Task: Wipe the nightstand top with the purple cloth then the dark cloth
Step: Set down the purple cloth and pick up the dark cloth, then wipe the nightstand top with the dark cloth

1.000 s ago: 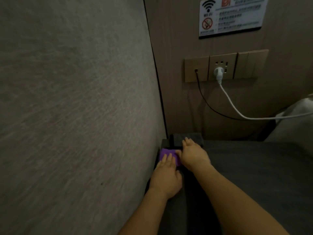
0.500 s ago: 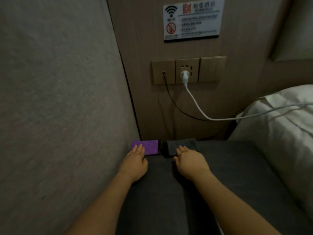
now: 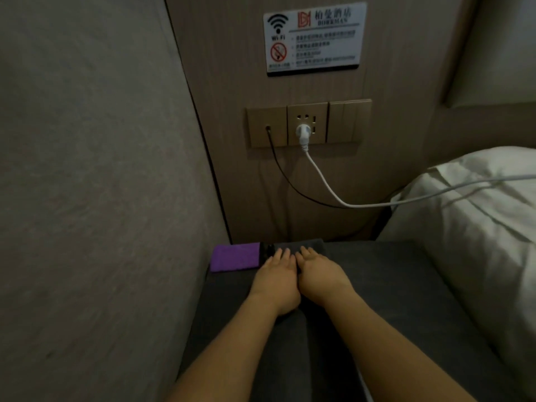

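Observation:
A folded purple cloth [image 3: 235,257] lies flat at the far left corner of the dark grey nightstand top [image 3: 391,285], against the wall. Just right of it lies a folded dark cloth [image 3: 313,245]. My left hand [image 3: 275,278] and my right hand [image 3: 322,274] rest side by side, palms down, fingers straight, with their fingertips on the near edge of the dark cloth. Neither hand touches the purple cloth. The hands hide the near part of the dark cloth.
A grey padded wall [image 3: 101,169] borders the nightstand on the left. A wooden panel behind carries a socket plate [image 3: 309,123] with a white cable [image 3: 327,187] and a black cable [image 3: 284,172]. A white pillow [image 3: 478,216] lies on the right.
My left hand left the purple cloth and slid right beside my right hand on the dark cloth. The view swung right, showing more of the pillow.

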`<state>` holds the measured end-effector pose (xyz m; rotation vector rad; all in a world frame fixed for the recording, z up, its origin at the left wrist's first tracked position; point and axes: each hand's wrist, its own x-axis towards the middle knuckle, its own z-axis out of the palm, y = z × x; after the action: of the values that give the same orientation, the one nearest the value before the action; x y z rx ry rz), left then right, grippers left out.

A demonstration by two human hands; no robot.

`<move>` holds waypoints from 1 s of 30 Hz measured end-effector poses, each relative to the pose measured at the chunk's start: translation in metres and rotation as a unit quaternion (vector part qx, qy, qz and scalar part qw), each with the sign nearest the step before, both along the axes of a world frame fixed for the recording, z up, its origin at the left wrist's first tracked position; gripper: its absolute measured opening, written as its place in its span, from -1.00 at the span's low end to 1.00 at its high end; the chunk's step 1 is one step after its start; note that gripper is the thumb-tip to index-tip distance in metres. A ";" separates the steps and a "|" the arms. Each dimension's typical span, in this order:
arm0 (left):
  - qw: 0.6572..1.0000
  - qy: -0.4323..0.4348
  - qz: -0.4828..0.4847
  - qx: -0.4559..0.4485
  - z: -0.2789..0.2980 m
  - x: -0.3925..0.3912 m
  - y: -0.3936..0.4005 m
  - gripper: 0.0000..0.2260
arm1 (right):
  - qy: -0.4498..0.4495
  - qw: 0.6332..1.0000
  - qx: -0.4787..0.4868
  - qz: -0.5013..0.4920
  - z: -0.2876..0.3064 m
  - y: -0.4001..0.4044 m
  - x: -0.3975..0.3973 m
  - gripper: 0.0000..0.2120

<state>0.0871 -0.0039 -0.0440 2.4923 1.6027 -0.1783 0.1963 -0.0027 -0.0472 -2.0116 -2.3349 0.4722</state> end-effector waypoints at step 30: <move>0.995 -0.005 -0.084 -0.046 0.003 0.180 0.008 -0.40 | -0.065 0.991 0.036 -0.111 -0.002 -0.014 0.176 -0.47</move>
<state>0.2671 0.0044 -0.0407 2.5506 1.3488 -0.2558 0.3719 -0.0169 -0.0495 -2.2934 -2.1226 0.2499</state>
